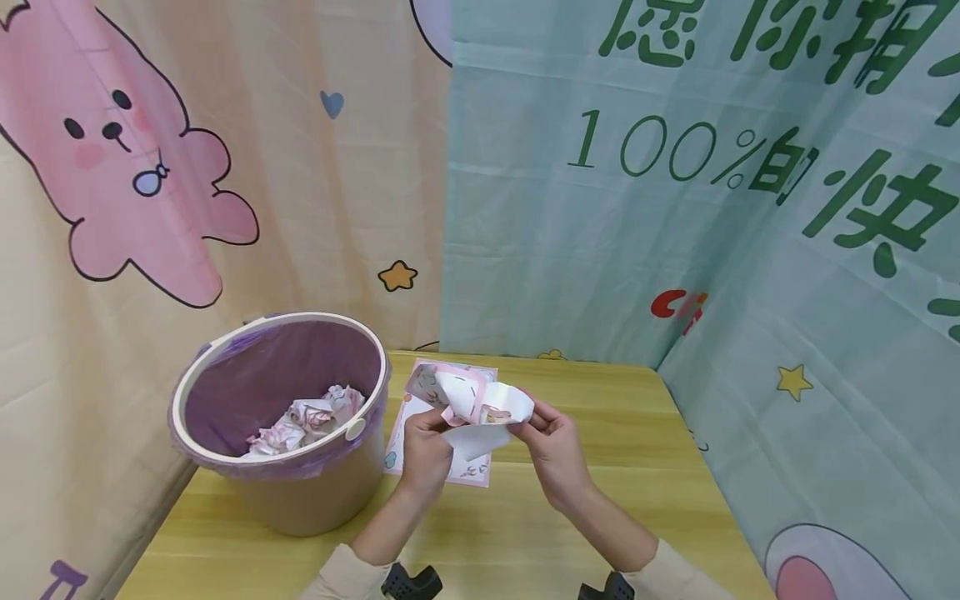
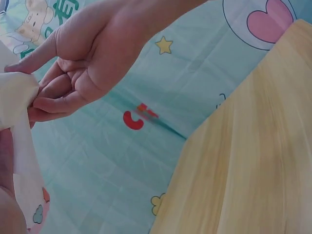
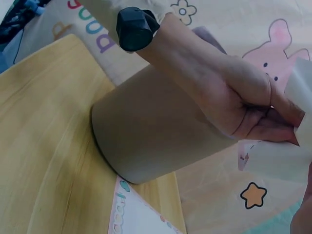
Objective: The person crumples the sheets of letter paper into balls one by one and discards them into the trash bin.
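Between my two hands a printed sheet of paper (image 1: pixel 498 412), white with pink edging, is bent and partly crumpled above the table. My left hand (image 1: pixel 427 458) pinches its left side, thumb on top. On the other side my right hand (image 1: pixel 557 458) pinches the right edge between thumb and fingers. The left wrist view shows the right hand (image 2: pixel 92 63) at the rolled white paper (image 2: pixel 17 97). In the right wrist view the left hand (image 3: pixel 239 97) grips the paper (image 3: pixel 287 158). Another patterned sheet (image 1: pixel 400 433) lies flat on the table beneath.
A brown bin (image 1: pixel 315 496) with a purple liner (image 1: pixel 255 375) and white rim stands left of my hands. Several crumpled paper balls (image 1: pixel 307 421) lie inside it. The wooden table (image 1: pixel 600 417) meets printed curtains (image 1: pixel 540 250) at the back and sides.
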`<state>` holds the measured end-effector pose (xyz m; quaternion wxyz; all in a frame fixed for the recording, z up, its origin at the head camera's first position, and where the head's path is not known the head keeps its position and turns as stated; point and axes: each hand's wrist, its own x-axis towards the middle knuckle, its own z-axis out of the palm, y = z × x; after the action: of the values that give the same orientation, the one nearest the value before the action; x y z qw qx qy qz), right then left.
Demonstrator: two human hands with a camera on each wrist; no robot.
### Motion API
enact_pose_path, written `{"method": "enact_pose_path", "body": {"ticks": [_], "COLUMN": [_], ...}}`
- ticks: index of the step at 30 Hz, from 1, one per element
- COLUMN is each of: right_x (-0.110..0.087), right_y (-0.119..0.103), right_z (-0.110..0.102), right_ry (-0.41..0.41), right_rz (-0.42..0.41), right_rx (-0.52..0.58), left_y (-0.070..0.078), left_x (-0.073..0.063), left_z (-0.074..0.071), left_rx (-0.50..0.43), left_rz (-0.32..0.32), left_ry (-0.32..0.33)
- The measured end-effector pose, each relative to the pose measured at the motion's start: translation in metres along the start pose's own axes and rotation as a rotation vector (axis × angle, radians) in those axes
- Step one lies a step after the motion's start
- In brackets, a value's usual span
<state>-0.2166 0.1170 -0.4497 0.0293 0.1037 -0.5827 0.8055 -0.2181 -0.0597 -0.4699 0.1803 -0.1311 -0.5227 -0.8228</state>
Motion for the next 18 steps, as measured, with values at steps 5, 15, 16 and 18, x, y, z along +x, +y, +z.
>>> {"method": "enact_pose_path", "body": {"ticks": [5,15,16,18], "right_x": [-0.001,0.017,0.019,0.021], "right_y": [-0.001,-0.016,-0.019,-0.023], "right_z": [-0.003,-0.015,-0.016,-0.018], "right_ry": [0.037,0.098,0.107,0.113], "right_rz": [-0.035,-0.156,-0.162,-0.163], "right_rx": [-0.111,-0.092,-0.06,0.016], "left_y": [-0.002,0.003,0.003,0.0], "left_x": [-0.005,-0.003,-0.004,-0.008], "left_z": [0.003,0.0,-0.002,-0.006], "left_rx": [0.017,0.063,0.067,0.064], "left_rz": [0.006,-0.055,-0.065,-0.106], "left_ry": [-0.032,-0.078,-0.076,-0.063]}}
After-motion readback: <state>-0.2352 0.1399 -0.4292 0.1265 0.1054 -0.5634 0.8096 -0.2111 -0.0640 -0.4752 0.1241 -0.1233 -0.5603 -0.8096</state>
